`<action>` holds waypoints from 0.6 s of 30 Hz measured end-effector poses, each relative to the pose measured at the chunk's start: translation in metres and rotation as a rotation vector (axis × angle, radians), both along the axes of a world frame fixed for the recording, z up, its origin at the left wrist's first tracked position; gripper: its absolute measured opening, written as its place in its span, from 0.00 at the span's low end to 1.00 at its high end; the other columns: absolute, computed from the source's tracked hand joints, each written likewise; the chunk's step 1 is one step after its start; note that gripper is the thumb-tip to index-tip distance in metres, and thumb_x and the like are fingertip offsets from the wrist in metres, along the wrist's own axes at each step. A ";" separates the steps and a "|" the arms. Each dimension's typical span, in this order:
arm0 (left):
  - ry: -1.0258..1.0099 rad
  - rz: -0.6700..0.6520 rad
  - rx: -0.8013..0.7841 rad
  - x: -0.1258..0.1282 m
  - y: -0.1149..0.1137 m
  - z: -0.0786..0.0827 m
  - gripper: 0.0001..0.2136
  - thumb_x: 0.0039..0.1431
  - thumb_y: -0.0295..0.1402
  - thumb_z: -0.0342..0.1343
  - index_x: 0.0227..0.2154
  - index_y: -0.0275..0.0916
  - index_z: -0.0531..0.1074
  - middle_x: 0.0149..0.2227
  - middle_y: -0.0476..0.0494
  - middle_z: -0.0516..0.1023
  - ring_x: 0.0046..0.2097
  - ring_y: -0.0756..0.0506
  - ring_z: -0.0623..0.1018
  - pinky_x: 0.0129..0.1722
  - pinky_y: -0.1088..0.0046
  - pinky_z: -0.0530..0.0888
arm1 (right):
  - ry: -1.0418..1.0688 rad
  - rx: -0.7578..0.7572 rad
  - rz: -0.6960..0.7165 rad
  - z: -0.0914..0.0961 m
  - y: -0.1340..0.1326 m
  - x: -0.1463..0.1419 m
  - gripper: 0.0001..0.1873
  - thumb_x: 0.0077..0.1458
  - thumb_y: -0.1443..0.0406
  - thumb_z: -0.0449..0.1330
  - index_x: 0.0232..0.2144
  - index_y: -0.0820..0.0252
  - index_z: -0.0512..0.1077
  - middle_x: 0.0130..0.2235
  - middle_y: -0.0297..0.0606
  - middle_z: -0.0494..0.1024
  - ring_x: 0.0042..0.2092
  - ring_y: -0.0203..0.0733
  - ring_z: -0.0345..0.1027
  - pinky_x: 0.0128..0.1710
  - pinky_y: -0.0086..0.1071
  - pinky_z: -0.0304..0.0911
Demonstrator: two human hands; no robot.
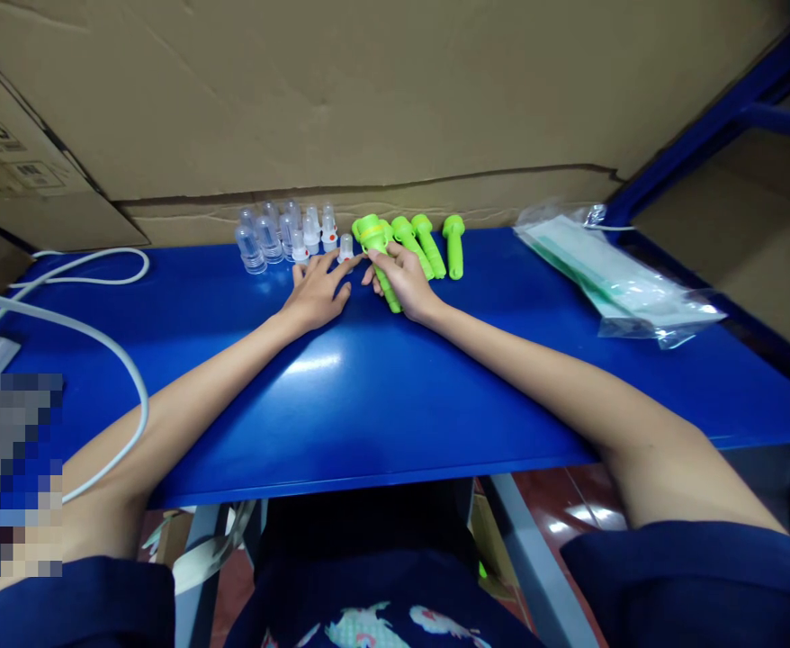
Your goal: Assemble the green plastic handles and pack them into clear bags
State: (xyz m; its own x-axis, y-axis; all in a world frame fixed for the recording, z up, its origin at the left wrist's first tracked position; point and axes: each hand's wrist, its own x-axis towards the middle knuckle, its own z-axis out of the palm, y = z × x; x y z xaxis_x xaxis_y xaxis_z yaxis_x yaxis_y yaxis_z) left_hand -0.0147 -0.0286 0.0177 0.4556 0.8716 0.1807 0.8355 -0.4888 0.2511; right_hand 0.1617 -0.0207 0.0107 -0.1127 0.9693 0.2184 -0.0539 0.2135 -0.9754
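Note:
My right hand is wrapped round the handle of a lime-green flashlight, its wide head tilted up and away from me. My left hand is spread, palm down, with fingertips at the front of several small clear plastic caps that carry red dots. One such cap stands by its index finger; whether they touch I cannot tell. Behind and left are taller clear plastic cylinders, upright in a cluster. More green flashlights lie to the right of my right hand, one a little apart.
A blue table spans the view, with a cardboard wall along its back. Clear plastic bags with white and green contents lie at the right. A white cable loops over the left side, near my left forearm. A blurred-out patch covers the lower left.

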 end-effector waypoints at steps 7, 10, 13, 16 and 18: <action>-0.055 -0.005 0.023 0.000 -0.002 0.000 0.24 0.70 0.32 0.48 0.68 0.44 0.63 0.62 0.33 0.70 0.65 0.33 0.67 0.62 0.47 0.62 | -0.034 0.060 0.043 -0.004 0.000 0.000 0.23 0.61 0.47 0.65 0.30 0.55 0.62 0.21 0.27 0.75 0.19 0.29 0.62 0.19 0.24 0.58; -0.082 -0.027 0.048 -0.002 -0.002 -0.001 0.22 0.71 0.34 0.48 0.66 0.45 0.65 0.57 0.36 0.74 0.61 0.34 0.70 0.61 0.49 0.63 | -0.038 0.050 0.042 -0.004 0.000 0.000 0.23 0.62 0.47 0.65 0.30 0.55 0.62 0.21 0.27 0.75 0.19 0.29 0.62 0.19 0.24 0.58; -0.123 -0.038 0.073 -0.003 0.000 -0.003 0.19 0.71 0.36 0.49 0.63 0.45 0.69 0.54 0.37 0.76 0.60 0.34 0.72 0.60 0.49 0.63 | -0.038 0.047 0.039 -0.002 -0.002 0.000 0.22 0.63 0.48 0.64 0.31 0.55 0.63 0.20 0.26 0.74 0.19 0.29 0.62 0.19 0.24 0.58; -0.189 -0.039 0.075 -0.004 0.002 -0.004 0.17 0.71 0.37 0.52 0.60 0.46 0.72 0.52 0.39 0.79 0.58 0.35 0.74 0.61 0.49 0.63 | -0.050 0.045 0.046 -0.001 -0.002 0.001 0.21 0.64 0.47 0.63 0.32 0.56 0.65 0.21 0.27 0.74 0.20 0.30 0.63 0.20 0.25 0.59; -0.267 -0.048 0.073 -0.005 0.004 -0.005 0.16 0.69 0.37 0.54 0.57 0.46 0.73 0.50 0.41 0.81 0.54 0.38 0.77 0.61 0.51 0.64 | -0.062 0.038 0.047 -0.001 -0.002 0.001 0.22 0.64 0.46 0.62 0.33 0.56 0.65 0.21 0.27 0.74 0.20 0.31 0.63 0.20 0.25 0.59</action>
